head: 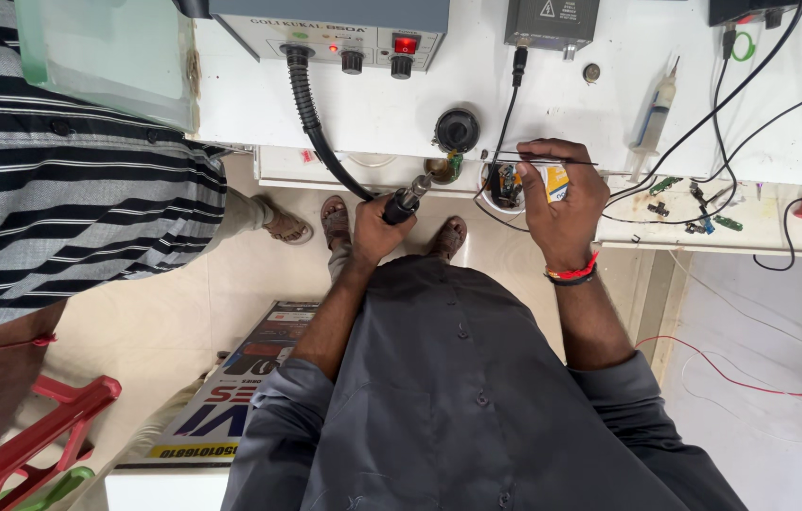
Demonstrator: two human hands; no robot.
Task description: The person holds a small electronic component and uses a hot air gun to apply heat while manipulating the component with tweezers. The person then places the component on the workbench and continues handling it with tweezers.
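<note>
My left hand is closed round the black handle of a hot-air wand, whose metal nozzle points at a small green circuit board at the white bench's front edge. A thick black hose runs from the wand up to a grey rework station. My right hand, with a red band at the wrist, pinches thin metal tweezers lying level above a small round white cup of parts. The tweezer tips reach left toward the board.
On the white bench lie a syringe, a black box, several cables and small green boards. Another person in a striped shirt stands left. A red stool and a signboard are on the floor.
</note>
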